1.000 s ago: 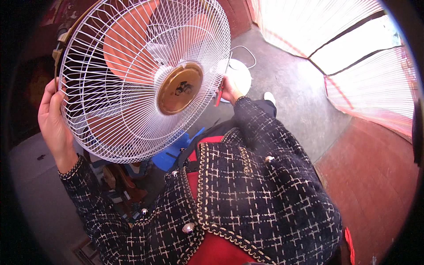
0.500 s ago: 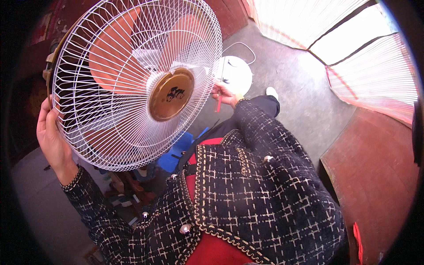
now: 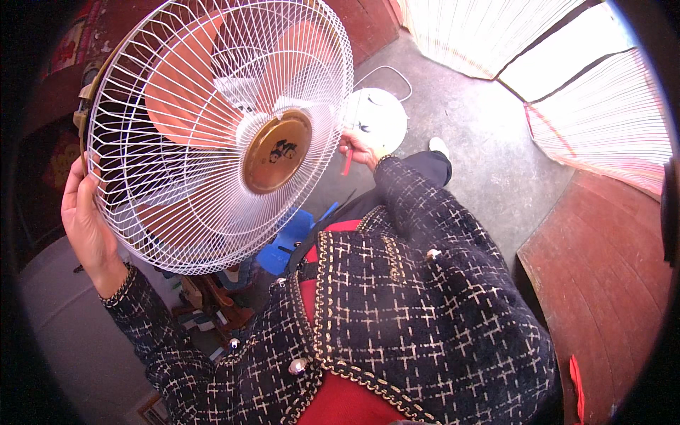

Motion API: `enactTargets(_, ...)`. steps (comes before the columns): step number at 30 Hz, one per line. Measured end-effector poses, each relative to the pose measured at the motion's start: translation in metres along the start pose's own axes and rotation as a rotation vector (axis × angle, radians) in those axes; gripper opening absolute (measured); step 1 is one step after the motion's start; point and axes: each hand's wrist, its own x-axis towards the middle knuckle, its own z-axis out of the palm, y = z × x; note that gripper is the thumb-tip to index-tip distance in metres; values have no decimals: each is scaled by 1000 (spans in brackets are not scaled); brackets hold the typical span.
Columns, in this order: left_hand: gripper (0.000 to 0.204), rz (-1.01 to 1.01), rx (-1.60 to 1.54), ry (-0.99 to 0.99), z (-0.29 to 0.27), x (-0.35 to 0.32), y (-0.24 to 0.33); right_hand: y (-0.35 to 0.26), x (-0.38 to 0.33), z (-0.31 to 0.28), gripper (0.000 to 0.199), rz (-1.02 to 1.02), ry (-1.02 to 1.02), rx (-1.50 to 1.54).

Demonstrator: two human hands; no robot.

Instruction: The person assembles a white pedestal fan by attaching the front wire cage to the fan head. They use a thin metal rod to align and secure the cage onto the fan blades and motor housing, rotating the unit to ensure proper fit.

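Note:
A large electric fan [image 3: 277, 151] with a white wire grille, orange blades and a gold centre disc fills the upper left, tilted toward me. My left hand [image 3: 90, 219] grips the left rim of its grille, thumb in front. At the grille's right edge, my right hand [image 3: 363, 150] is closed around a slim red stick-like handle [image 3: 346, 163], whose lower end sticks out below the fingers. The far end of that handle is hidden, so its exact kind does not show. Behind this hand, the fan's round white base [image 3: 382, 122] rests on the floor.
A white cord [image 3: 401, 75] loops beside the base. A blue plastic stool or chair [image 3: 287, 244] stands under the fan. White shoe [image 3: 438, 146] and dark trouser leg are at centre right. Striped curtains [image 3: 595, 117] and reddish-brown wooden panels [image 3: 602, 269] line the right.
Both hands keep their holds. The fan and left hand have shifted very slightly in view, and the red handle under my right hand sits a little higher and more tilted.

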Motion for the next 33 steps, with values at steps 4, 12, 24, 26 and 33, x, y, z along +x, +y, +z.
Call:
enactTargets(4, 31, -2, 65, 61, -5, -16, 3, -4, -43, 43, 23, 81, 28, -45)
enactTargets(12, 31, -23, 65, 46, -5, -10, 9, -5, -30, 33, 22, -7, -50, -42)
enactTargets(24, 29, -31, 17, 35, 1, -14, 16, -8, -40, 45, 16, -7, -99, -53)
enactTargets(26, 28, -26, 18, 62, 5, -15, 18, -13, -45, 53, 18, 13, -108, -80)
enactTargets(33, 28, -59, -5, -27, -5, -9, 20, -13, -47, 45, 17, 58, -34, -102)
